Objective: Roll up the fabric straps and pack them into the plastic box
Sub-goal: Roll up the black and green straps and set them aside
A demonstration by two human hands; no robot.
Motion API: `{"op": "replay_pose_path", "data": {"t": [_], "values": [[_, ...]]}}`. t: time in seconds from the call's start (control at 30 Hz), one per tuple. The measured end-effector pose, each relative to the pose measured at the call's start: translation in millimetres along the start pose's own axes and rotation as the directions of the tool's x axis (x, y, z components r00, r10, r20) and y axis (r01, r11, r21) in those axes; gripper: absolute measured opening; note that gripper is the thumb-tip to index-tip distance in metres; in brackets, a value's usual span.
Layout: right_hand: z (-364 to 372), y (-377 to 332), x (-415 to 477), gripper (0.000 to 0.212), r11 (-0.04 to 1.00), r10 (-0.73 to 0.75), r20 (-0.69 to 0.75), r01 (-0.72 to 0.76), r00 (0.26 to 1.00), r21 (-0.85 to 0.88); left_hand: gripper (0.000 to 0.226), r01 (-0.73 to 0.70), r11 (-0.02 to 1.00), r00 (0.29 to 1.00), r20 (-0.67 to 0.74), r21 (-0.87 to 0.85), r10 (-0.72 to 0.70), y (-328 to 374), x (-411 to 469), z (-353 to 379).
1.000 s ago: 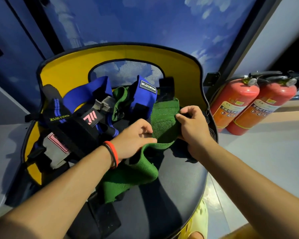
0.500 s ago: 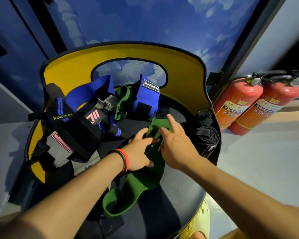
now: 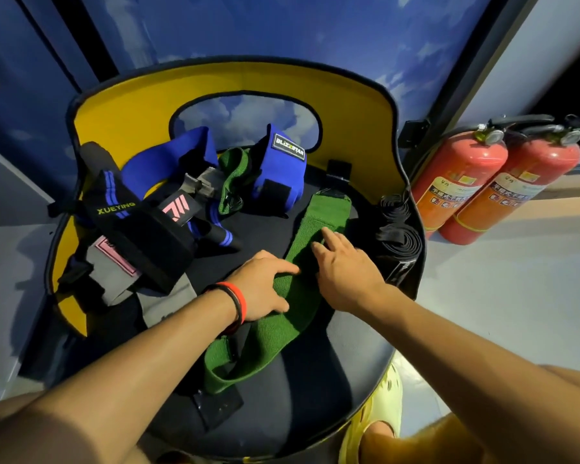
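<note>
Green strap (image 3: 329,216) runs 7 to 1 o'clock; left hand (image 3: 262,289) and right hand (image 3: 345,276) press its middle, fingers flat, gripping nothing.

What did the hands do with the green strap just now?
Both hands let go of the bunched green strap and spread it out flat along the seat. Now the left hand and right hand press on it with flat fingers. The blue straps and black rolls stayed put.
</note>
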State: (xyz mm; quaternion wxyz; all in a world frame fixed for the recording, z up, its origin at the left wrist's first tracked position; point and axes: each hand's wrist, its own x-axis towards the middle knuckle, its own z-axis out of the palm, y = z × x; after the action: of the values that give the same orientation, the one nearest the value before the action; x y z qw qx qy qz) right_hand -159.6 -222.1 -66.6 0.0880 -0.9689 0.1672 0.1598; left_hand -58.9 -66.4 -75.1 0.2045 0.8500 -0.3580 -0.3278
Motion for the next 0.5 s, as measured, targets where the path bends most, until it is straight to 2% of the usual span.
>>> {"op": "replay_pose_path", "data": {"t": [0.07, 0.17, 0.27, 0.33, 0.5], "values": [[-1.1, -6.3, 1.1, 0.056, 0.996, -0.007, -0.033, 0.01, 0.999, 0.088, 0.068, 0.04, 0.998, 0.996, -0.081, -0.05, -0.044, 0.4, 1.4, 2.4], [0.9, -11.3, 1.1, 0.046, 0.987, -0.026, 0.067, 0.015, 0.997, 0.158, 0.068, 0.062, 0.969, 0.992, -0.096, -0.237, -0.087, 3.8, 2.1, 2.1], [10.1, -8.3, -4.6, 0.072, 0.999, -0.035, 0.127, 0.031, 0.991, 0.033, 0.068, 0.059, 0.963, 0.998, -0.021, -0.265, -0.067, 6.7, -1.6, -2.9], [13.8, -8.1, -7.1, 0.08, 0.997, -0.037, 0.088, 0.042, 0.995, -0.059, 0.072, 0.065, 0.975, 0.996, 0.069, -0.211, -0.052, 9.3, -8.4, -7.6], [5.3, -8.2, -3.7, 0.075, 0.983, -0.019, 0.078, 0.033, 0.997, -0.183, 0.087, 0.096, 0.994, 0.973, 0.204, 0.053, -0.104, 10.6, -32.4, -20.3]]}}
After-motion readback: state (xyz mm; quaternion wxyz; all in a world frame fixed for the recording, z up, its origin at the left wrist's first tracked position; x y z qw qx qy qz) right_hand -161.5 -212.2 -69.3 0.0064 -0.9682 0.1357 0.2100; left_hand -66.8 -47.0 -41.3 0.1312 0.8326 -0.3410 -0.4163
